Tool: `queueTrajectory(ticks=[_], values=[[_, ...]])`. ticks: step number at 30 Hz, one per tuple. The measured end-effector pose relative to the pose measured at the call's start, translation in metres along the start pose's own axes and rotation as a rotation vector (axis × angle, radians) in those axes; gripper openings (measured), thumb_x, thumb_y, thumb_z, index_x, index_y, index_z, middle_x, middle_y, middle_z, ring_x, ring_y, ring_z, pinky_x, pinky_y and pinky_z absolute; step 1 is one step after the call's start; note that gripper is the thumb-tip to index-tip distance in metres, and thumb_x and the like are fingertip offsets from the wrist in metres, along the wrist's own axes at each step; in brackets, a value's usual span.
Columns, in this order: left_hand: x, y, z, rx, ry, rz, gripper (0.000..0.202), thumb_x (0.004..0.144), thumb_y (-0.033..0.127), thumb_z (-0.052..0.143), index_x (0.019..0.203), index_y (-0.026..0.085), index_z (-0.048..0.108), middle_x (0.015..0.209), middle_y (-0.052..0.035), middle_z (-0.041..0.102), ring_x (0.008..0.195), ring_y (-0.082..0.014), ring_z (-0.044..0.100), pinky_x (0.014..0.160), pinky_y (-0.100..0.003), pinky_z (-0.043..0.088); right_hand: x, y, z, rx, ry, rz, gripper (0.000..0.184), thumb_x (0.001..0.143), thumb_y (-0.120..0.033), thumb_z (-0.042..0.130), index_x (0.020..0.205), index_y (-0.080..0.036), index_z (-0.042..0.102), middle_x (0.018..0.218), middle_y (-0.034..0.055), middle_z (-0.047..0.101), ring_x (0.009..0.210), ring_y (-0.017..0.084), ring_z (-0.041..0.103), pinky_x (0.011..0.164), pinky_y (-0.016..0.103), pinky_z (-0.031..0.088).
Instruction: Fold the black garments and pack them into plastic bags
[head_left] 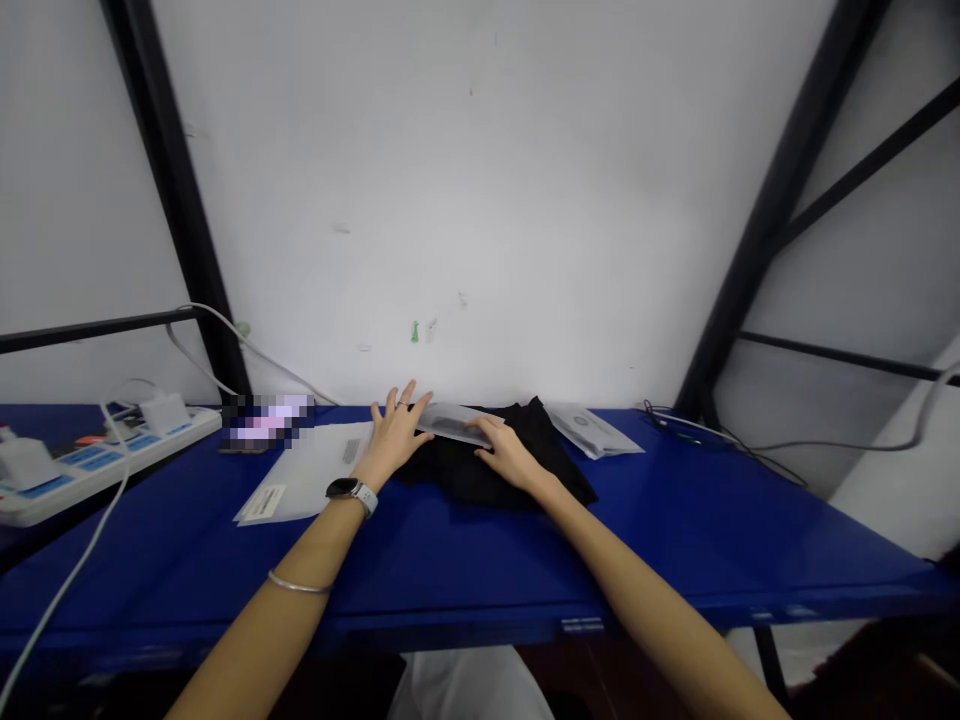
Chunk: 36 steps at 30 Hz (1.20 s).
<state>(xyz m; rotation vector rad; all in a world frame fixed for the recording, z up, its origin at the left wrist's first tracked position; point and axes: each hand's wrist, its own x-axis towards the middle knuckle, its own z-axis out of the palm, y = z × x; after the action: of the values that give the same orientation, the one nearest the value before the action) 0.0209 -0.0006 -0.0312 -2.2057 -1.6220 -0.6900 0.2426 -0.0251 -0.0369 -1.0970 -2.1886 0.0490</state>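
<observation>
A folded black cloth garment (491,472) lies on the blue table (697,520), and my hands are on it. My left hand (396,435) rests with spread fingers on the garment's left side, its thumb at one end of a flat clear plastic packet (452,424) with grey contents. My right hand (510,455) lies flat, fingers across the packet's right end. Neither hand appears to grip it. My left wrist wears a smartwatch (352,494).
A white sheet or bag with a barcode label (304,472) lies to the left. Another flat packet (590,431) lies right. A blurred object (266,425) and a white power strip (75,465) with plugged-in adapters sit further left. Cables trail along the white wall behind black steel uprights (176,190).
</observation>
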Motion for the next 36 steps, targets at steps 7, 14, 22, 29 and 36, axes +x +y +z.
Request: queueTrajectory(ticks=[7, 14, 22, 29, 36], values=[[0.002, 0.01, -0.003, -0.118, -0.017, 0.147, 0.041, 0.081, 0.031, 0.064, 0.122, 0.029, 0.058, 0.144, -0.0105, 0.042, 0.131, -0.0345, 0.033, 0.1, -0.061, 0.029, -0.009, -0.003, -0.014, -0.129, 0.017, 0.171, 0.009, 0.077, -0.01, 0.065, 0.074, -0.016, 0.059, 0.081, 0.0021, 0.057, 0.068, 0.013, 0.054, 0.063, 0.023, 0.042], [-0.005, 0.043, -0.014, -0.273, -0.001, 0.466, 0.011, 0.087, 0.028, 0.059, 0.094, 0.025, 0.067, 0.122, -0.003, 0.061, 0.12, -0.0243, 0.044, 0.103, -0.052, 0.023, -0.008, -0.016, -0.006, 0.096, 0.019, 0.029, 0.016, 0.083, -0.004, 0.055, 0.074, -0.015, 0.062, 0.073, 0.0007, 0.059, 0.063, 0.012, 0.055, 0.063, 0.023, 0.043], [0.0, 0.042, -0.011, -0.207, 0.065, 0.528, 0.013, 0.089, 0.018, 0.053, 0.086, 0.021, 0.065, 0.109, -0.0051, 0.066, 0.116, -0.0243, 0.046, 0.099, -0.051, 0.026, -0.007, -0.017, -0.014, -0.163, -0.022, -0.012, 0.011, 0.089, -0.012, 0.052, 0.081, -0.015, 0.059, 0.082, 0.0044, 0.062, 0.074, 0.015, 0.058, 0.067, 0.023, 0.04], [0.008, -0.015, -0.005, -0.08, 0.16, 0.283, 0.015, 0.087, 0.017, 0.052, 0.086, 0.023, 0.066, 0.116, -0.0058, 0.064, 0.116, -0.0278, 0.045, 0.097, -0.055, 0.026, -0.011, 0.007, -0.046, -0.575, 0.066, 0.134, 0.013, 0.093, -0.019, 0.046, 0.093, -0.02, 0.059, 0.094, 0.0052, 0.061, 0.078, 0.017, 0.057, 0.064, 0.027, 0.032], [0.008, -0.019, -0.01, -0.011, 0.216, 0.273, 0.017, 0.089, 0.017, 0.048, 0.088, 0.022, 0.064, 0.115, -0.0068, 0.063, 0.114, -0.027, 0.046, 0.096, -0.052, 0.029, -0.014, 0.016, -0.046, -0.544, 0.076, 0.053, 0.015, 0.087, -0.016, 0.052, 0.098, -0.021, 0.061, 0.097, 0.0077, 0.058, 0.093, 0.023, 0.051, 0.078, 0.033, 0.035]])
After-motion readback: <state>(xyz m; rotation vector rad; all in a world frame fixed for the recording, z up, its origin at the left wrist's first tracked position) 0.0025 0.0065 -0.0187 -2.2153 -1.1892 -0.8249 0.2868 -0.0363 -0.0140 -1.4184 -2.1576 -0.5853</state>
